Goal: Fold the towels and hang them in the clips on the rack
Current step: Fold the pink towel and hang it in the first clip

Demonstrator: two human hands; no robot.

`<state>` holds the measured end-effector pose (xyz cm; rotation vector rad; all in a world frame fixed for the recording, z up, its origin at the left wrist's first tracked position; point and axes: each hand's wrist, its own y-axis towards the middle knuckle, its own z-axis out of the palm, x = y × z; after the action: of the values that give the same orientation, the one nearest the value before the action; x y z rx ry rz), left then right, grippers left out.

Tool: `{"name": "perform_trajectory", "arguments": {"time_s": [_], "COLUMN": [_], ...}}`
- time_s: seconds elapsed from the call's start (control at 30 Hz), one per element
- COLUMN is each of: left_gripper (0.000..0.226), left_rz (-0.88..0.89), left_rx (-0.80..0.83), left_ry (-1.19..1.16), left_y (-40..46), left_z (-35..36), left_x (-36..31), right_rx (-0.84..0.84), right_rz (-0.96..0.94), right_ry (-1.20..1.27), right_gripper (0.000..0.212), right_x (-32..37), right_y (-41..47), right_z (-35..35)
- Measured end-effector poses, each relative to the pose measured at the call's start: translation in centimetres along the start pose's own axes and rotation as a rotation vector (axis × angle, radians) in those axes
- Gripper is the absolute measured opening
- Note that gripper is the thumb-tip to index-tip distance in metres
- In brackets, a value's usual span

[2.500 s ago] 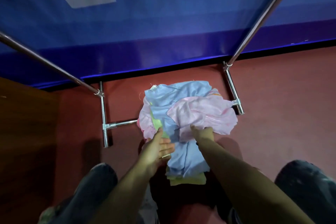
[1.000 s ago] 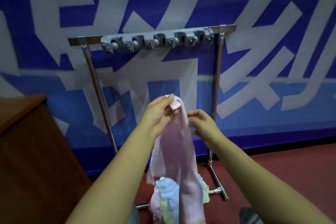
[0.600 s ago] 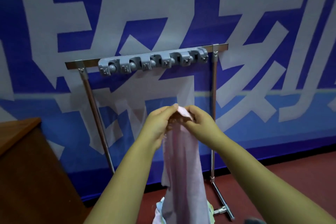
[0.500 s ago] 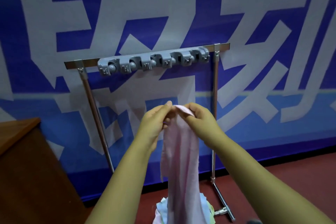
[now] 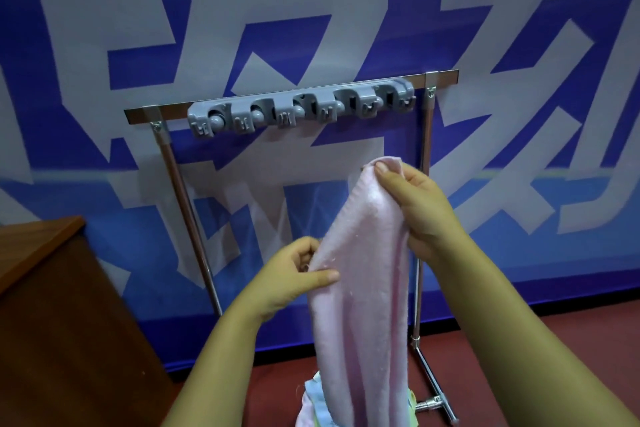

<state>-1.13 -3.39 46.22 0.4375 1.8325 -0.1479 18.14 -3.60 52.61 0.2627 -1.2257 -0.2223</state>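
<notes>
A pink towel hangs lengthwise in front of me. My right hand pinches its top corner, thumb on the near face. Lower down, my left hand pinches the towel's left edge between thumb and fingers. Behind the towel stands a metal rack whose top bar carries a grey strip of several clips, all without towels. The pile of other towels, blue, pink and green, lies on the floor at the rack's foot, mostly hidden by the pink towel.
A brown wooden cabinet stands at the left, close to the rack's left post. A blue wall banner with large white shapes runs behind the rack. Red floor spreads to the right of the rack's base.
Both hands lifted the pink towel off the floor pile and held its top together. Now my left hand has slid down the left edge while my right hand keeps the top corner.
</notes>
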Motion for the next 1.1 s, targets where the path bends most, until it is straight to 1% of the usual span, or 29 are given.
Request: {"name": "perform_trajectory", "arguments": {"time_s": [0.03, 0.1, 0.13, 0.17, 0.23, 0.3, 0.4, 0.47, 0.57, 0.6, 0.77, 0.83, 0.9, 0.97, 1.0, 1.07, 1.1], "left_gripper": [0.029, 0.044, 0.048, 0.048, 0.034, 0.018, 0.008, 0.004, 0.008, 0.009, 0.013, 0.015, 0.013, 0.013, 0.017, 0.028, 0.027], "left_rz": [-0.026, -0.074, -0.092, -0.108, -0.147, -0.181, -0.177, -0.114, -0.037, -0.025, 0.056, 0.099, 0.113, 0.087, 0.068, 0.026, 0.000], "left_rx": [0.015, -0.001, -0.027, -0.053, -0.080, -0.085, -0.163, -0.255, -0.407, -0.440, -0.545, -0.540, -0.525, -0.537, -0.552, -0.597, -0.610], "left_ry": [0.030, 0.117, 0.172, 0.234, 0.340, 0.396, 0.433, 0.310, -0.066, -0.144, -0.400, -0.510, -0.582, -0.613, -0.629, -0.673, -0.693], "left_y": [-0.2, -0.7, -0.9, -1.1, -1.3, -1.5, -1.5, -1.7, -1.8, -1.8, -1.6, -1.7, -1.8, -1.7, -1.5, -1.2, -1.0], "left_z": [-0.6, -2.1, -3.0, -3.9, -5.6, -7.0, -8.3, -8.7, -8.9, -8.9, -8.7, -8.6, -8.3, -7.9, -7.7, -7.3, -7.1], "left_x": [0.6, 1.4, 1.6, 1.8, 1.7, 1.5, 1.2, 0.8, 0.4, 0.4, 0.2, 0.1, -0.1, -0.2, -0.2, 0.0, 0.1], "right_rx": [-0.026, -0.066, -0.083, -0.102, -0.157, -0.215, -0.276, -0.319, -0.360, -0.367, -0.343, -0.333, -0.329, -0.320, -0.321, -0.341, -0.347], "right_rz": [-0.002, -0.013, -0.022, -0.030, -0.043, -0.048, -0.044, -0.033, -0.005, 0.007, 0.047, 0.066, 0.122, 0.195, 0.229, 0.279, 0.300], "right_ry": [0.020, 0.052, 0.062, 0.064, 0.044, 0.029, 0.033, 0.018, -0.008, -0.011, -0.026, 0.025, 0.120, 0.231, 0.276, 0.313, 0.305], "right_gripper": [0.019, 0.019, 0.019, 0.019, 0.019, 0.019, 0.018, 0.017, 0.014, 0.012, 0.009, 0.012, 0.014, 0.017, 0.019, 0.022, 0.024], "right_x": [0.2, 0.7, 0.9, 1.1, 1.4, 1.6, 1.9, 2.2, 2.3, 2.2, 2.2, 2.2, 1.9, 1.6, 1.4, 0.8, 0.4], "right_y": [0.1, 0.3, 0.4, 0.4, 0.5, 0.7, 0.9, 0.9, 1.0, 1.0, 0.5, 0.1, -0.1, -0.2, -0.2, -0.3, -0.3], "right_z": [-0.5, -1.6, -2.1, -2.6, -3.6, -4.5, -5.5, -6.0, -7.1, -7.5, -9.2, -9.6, -9.9, -9.8, -9.6, -9.2, -9.0]}}
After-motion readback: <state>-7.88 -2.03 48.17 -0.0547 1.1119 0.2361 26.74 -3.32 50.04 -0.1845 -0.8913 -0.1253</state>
